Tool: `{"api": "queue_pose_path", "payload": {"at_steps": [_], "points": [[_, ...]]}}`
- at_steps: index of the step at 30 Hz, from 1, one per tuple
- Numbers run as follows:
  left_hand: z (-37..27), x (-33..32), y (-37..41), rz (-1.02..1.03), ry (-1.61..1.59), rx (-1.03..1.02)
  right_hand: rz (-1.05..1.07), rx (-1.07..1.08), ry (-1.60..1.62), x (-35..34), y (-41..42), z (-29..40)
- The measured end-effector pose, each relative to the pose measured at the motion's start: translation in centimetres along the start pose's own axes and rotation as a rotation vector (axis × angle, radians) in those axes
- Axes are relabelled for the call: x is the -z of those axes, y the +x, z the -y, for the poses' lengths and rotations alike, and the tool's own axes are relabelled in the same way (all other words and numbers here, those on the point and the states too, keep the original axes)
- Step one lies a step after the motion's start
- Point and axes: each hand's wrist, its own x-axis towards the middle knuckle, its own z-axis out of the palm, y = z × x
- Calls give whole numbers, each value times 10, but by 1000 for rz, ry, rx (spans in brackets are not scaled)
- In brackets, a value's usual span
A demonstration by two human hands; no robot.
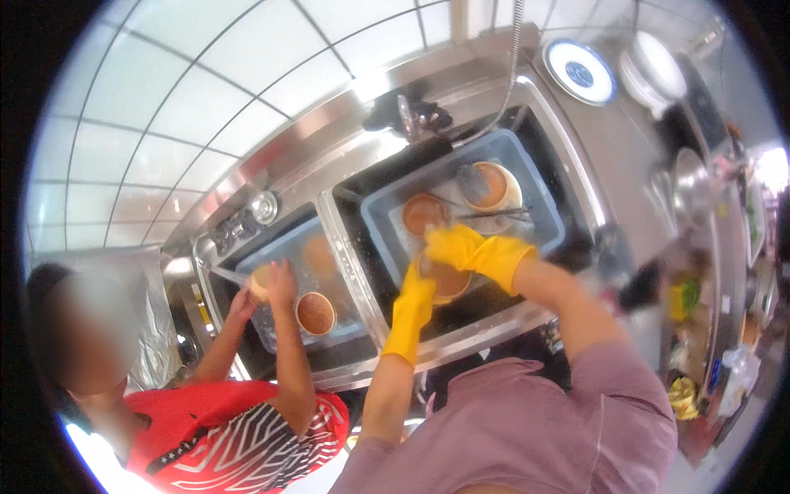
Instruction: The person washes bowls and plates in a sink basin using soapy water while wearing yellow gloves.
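My left hand (415, 304), in a yellow rubber glove, grips the near-left rim of a brown-lined bowl (449, 285) over the right sink. Above that bowl's mouth is my right hand (472, 252), also gloved; blur hides its fingers and whatever may be in them. Beyond my hands, a second brown-lined bowl (423, 215) sits in a blue-grey plastic tub (558, 225). To its right is a cream bowl with a brown inside (497, 188), partly covered by a dark, blurred shape. Thin dark sticks (494, 214) lie between these two bowls and my right hand.
At the left sink, a co-worker's hands (271, 287) hold a pale bowl; another bowl (316, 313) sits nearby. A metal divider (352, 265) separates the basins. A flexible hose (513, 68) hangs behind. Plates (580, 73) and stacked white dishes (653, 73) stand at the right.
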Motion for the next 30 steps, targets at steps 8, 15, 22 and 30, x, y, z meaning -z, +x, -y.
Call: {"api": "queue_pose_path", "payload": {"at_steps": [8, 15, 22, 30], "points": [[-23, -12, 11, 28, -389, 35, -42, -254, 89, -52, 3, -23], [64, 31, 66, -13, -752, 217, -64, -271, 879, -66, 4, 35], [8, -27, 29, -267, -352, -173, -340, -502, 817, -20, -21, 50], [38, -15, 36, -267, -406, -221, -354, -621, 381, -30, 4, 24]]}}
